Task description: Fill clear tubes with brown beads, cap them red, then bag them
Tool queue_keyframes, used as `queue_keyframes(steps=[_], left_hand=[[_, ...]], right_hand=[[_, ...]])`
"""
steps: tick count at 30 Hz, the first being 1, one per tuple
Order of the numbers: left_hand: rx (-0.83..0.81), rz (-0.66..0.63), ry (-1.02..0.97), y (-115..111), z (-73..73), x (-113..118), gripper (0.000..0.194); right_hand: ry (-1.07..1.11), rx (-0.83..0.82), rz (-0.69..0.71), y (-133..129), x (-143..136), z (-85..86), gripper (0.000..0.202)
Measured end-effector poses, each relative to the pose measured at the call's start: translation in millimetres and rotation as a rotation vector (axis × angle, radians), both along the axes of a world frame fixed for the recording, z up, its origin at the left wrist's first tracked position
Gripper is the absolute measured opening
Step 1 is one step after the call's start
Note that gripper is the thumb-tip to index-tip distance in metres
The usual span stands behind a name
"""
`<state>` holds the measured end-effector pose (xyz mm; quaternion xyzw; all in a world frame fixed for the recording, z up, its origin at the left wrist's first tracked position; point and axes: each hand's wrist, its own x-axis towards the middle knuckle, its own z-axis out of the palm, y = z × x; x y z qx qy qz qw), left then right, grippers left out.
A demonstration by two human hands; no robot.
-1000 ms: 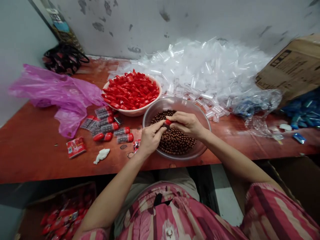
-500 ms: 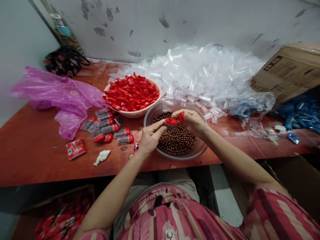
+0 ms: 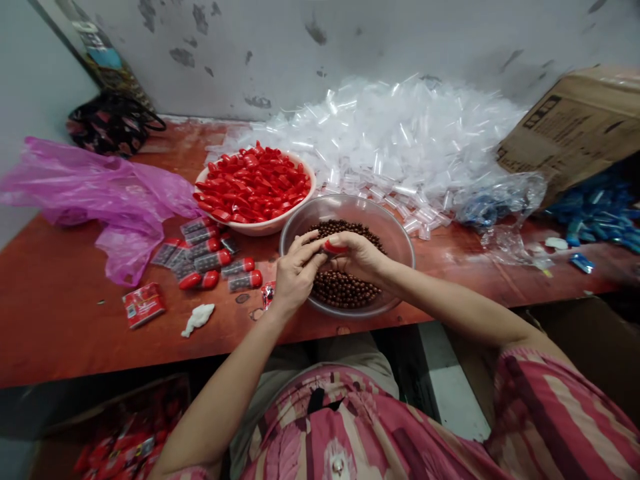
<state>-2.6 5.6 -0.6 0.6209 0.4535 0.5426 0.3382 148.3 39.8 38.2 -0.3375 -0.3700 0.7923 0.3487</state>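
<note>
Above the bowl of beads, my left hand and my right hand meet, with fingers closed. A small red plastic cap shows between them, under my right thumb; whatever it is fitted to is hidden by the fingers. Below lie many round brown beads in a clear plastic bowl. Behind it to the left, a pale bowl is heaped with red caps. Several red-capped tubes filled with dark contents rest on the table, left of my hands.
A large heap of clear plastic tubes lies along the wall. On the right are a cardboard box and blue pieces. A pink plastic bag, a red packet and a crumpled white scrap lie on the left.
My hands have come together over the red piece, which was more exposed before. My right hand has moved left, and a second red piece has gone from sight. The view has shifted slightly.
</note>
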Motion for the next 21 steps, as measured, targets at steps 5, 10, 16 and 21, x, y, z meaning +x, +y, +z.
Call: queue_keyframes(steps=[5, 10, 16, 21], left_hand=[[0.000, 0.026, 0.031, -3.5, 6.4, 2.9, 0.028], [-0.043, 0.248, -0.021, -7.5, 14.5, -21.6, 0.036], [-0.051, 0.609, 0.209, -10.5, -10.8, -107.5, 0.037], [-0.128, 0.634, 0.614, -7.1, -40.3, -147.6, 0.040]], right_hand=[[-0.022, -0.007, 0.043, -2.2, -3.3, 1.1, 0.026], [-0.229, 0.347, 0.001, 21.1, 59.1, 14.1, 0.058], [-1.625, 0.608, -0.316, 74.0, 181.5, -9.9, 0.032], [-1.811, 0.335, -0.337, 98.0, 205.6, -52.8, 0.059]])
